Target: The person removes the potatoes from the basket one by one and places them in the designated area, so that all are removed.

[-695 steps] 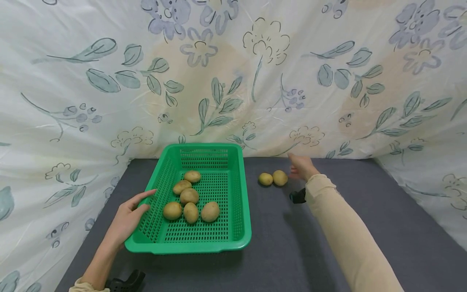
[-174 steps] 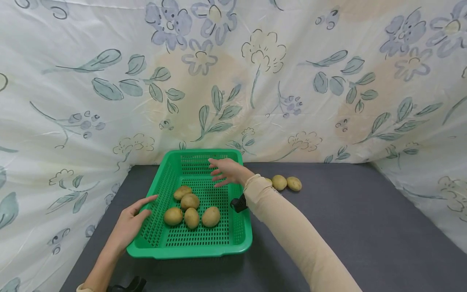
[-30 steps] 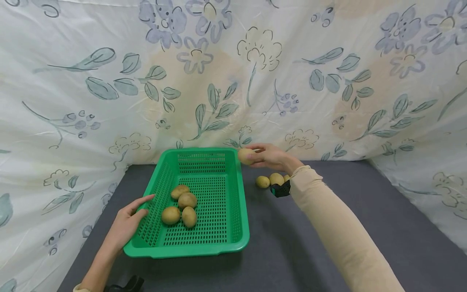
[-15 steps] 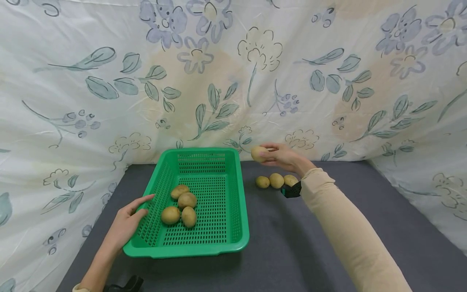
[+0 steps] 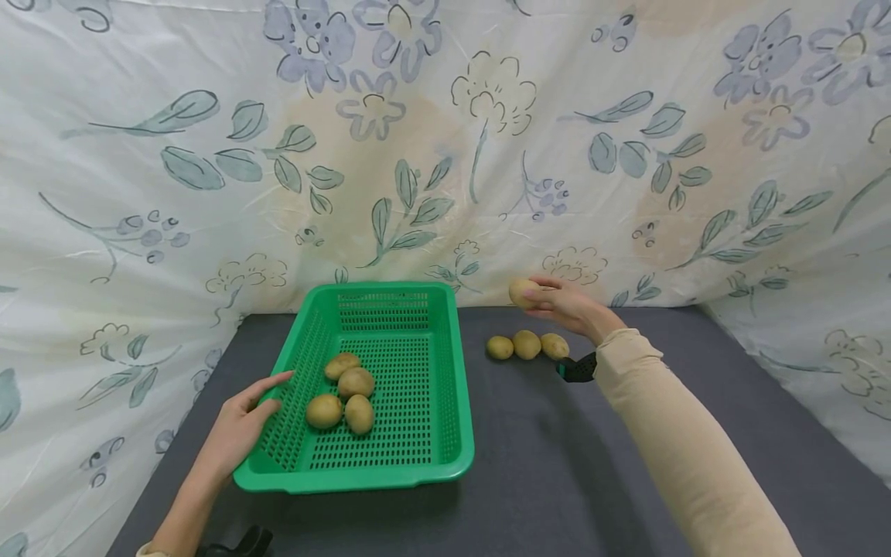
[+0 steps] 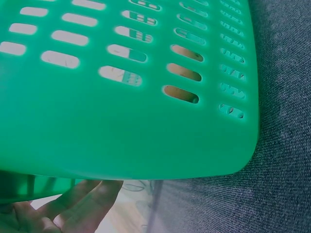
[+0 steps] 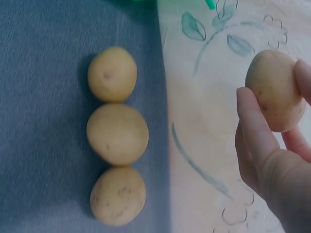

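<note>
My right hand (image 5: 567,305) holds a pale potato (image 5: 520,293) between thumb and fingers, raised above the back of the table, to the right of the basket. In the right wrist view, the fingers curl round that potato (image 7: 275,91). Below it, three potatoes (image 5: 527,345) lie side by side in a row on the dark cloth. At the left, my left hand (image 5: 240,422) grips the side rim of the green perforated basket (image 5: 348,481). Several potatoes (image 5: 356,383) sit grouped in the basket's left half. The left wrist view shows fingers (image 6: 97,204) at the basket's rim.
A dark grey cloth (image 5: 529,464) covers the table. A floral curtain (image 5: 418,155) hangs along its back edge and down both sides. Black wrist mounts show at the right wrist (image 5: 578,368) and left wrist (image 5: 247,541).
Over the last second my right hand moves right with the potato, from the basket's right rim to above the row. The basket holds fewer potatoes than earlier. My left hand stays put.
</note>
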`<state>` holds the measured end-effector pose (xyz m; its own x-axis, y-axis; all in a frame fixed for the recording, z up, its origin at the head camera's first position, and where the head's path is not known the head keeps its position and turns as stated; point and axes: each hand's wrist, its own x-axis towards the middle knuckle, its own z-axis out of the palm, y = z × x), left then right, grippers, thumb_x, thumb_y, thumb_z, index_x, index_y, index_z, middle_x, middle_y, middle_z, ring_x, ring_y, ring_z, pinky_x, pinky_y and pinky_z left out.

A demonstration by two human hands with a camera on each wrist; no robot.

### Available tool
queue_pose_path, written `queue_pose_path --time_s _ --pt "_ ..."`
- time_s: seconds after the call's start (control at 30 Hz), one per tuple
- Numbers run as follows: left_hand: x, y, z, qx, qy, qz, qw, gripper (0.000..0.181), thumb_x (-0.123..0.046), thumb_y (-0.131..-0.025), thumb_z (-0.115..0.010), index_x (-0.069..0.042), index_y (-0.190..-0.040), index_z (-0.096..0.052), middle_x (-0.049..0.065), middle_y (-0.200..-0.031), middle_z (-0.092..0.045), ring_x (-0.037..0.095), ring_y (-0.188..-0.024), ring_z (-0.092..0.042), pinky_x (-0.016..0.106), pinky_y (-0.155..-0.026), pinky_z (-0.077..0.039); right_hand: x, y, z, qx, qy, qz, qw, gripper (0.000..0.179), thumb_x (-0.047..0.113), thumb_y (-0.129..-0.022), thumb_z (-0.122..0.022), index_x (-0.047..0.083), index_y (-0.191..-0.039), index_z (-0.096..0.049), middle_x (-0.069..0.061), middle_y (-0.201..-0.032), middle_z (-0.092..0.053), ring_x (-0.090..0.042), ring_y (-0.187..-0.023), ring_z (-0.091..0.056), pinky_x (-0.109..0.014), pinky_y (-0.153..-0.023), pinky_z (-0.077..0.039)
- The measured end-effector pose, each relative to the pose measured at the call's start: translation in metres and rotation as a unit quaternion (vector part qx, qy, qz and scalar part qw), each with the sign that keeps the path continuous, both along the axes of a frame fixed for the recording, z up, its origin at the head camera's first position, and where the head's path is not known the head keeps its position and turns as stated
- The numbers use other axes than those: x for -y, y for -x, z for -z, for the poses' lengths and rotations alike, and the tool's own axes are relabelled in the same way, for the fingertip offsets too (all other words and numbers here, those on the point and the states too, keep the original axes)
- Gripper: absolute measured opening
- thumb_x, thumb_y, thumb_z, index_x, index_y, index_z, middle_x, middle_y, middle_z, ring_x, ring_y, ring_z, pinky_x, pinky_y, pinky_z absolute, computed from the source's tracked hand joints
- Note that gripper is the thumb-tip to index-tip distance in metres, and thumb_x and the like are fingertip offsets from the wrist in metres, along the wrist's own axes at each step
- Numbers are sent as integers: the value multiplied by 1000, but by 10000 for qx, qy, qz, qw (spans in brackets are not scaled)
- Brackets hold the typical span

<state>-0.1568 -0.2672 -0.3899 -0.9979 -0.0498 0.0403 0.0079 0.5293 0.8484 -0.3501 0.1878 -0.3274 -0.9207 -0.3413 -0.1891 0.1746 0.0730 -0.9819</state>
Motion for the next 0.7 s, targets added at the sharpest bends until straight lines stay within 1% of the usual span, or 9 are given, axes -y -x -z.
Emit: queue_pose_path --time_s 0.1,0.23,0.27,0.33,0.4,0.5,0.57,0.67,0.7 --pt "0 0 0 48 -113 1 9999 45 -16 -101 -41 -10 -146 -41 21 -132 -42 14 -49 -21 34 -52 -31 -7 -1 2 33 45 145 9999 63 6 -100 -47 -1 -152 -11 -24 -146 -24 -27 -114 -48 -39 -102 -36" --pt "0 -1 0 -12 -152 32 9999 45 -17 -102 -41 -9 -146 -41 20 -139 -37 11 -48 -20 34 -51 -31 -16 -3 6 1 15 296 9996 62 7 -100 -48 -5 -150 -13 -25 -143 -25 -26 -113 -47 -38 -102 -36" --pt "0 -1 1 -22 -158 34 9999 45 -17 -102 -41 -8 -146 -40 20 -137 -39 11 -47 -19 33 -50 -31 -19 -3 7 -18 -20 340 9994 62 7 -100 -48 -6 -150 -14 -24 -141 -27 -25 -110 -49 -37 -101 -38" --pt "0 0 1 -13 -155 16 9999 44 -17 -102 -41 -9 -146 -40 20 -125 -46 10 -46 -19 33 -49 -31 -23 -3 10 -55 -35 424 9991 59 7 -100 -49 -7 -148 -18 -21 -137 -32 -21 -104 -52 -35 -99 -40" --pt "1 0 2 9 -138 0 9999 44 -17 -102 -41 -9 -146 -40 17 -105 -49 9 -45 -19 32 -48 -32 -27 -2 14 -96 -71 478 9988 57 7 -100 -49 -8 -147 -21 -19 -132 -35 -17 -99 -54 -34 -97 -42" --pt "1 1 2 66 -104 -24 9999 45 -17 -102 -41 -10 -146 -40 13 -85 -41 9 -45 -20 32 -50 -32 -34 -2 18 -81 16 584 9983 55 5 -100 -48 -8 -147 -22 -18 -131 -35 -18 -100 -53 -37 -100 -39" --pt "1 1 2 80 -98 -25 9999 45 -17 -102 -41 -10 -146 -39 14 -90 -44 10 -46 -22 33 -52 -33 -38 -2 20 -42 19 666 9978 55 5 -100 -47 -8 -148 -21 -20 -134 -32 -22 -105 -51 -40 -102 -36" --pt "1 1 1 60 -92 -25 9999 45 -17 -102 -41 -9 -146 -40 18 -114 -49 13 -50 -25 33 -56 -33 -44 -2 23 90 65 847 9963 58 5 -100 -47 -6 -149 -18 -21 -139 -28 -27 -113 -45 -42 -104 -32" --pt "1 1 1 58 -90 -31 9999 45 -17 -102 -41 -9 -146 -40 20 -115 -48 14 -50 -25 33 -56 -33 -46 -2 24 133 64 903 9958 59 5 -100 -47 -6 -149 -17 -21 -139 -28 -28 -115 -44 -42 -105 -31"
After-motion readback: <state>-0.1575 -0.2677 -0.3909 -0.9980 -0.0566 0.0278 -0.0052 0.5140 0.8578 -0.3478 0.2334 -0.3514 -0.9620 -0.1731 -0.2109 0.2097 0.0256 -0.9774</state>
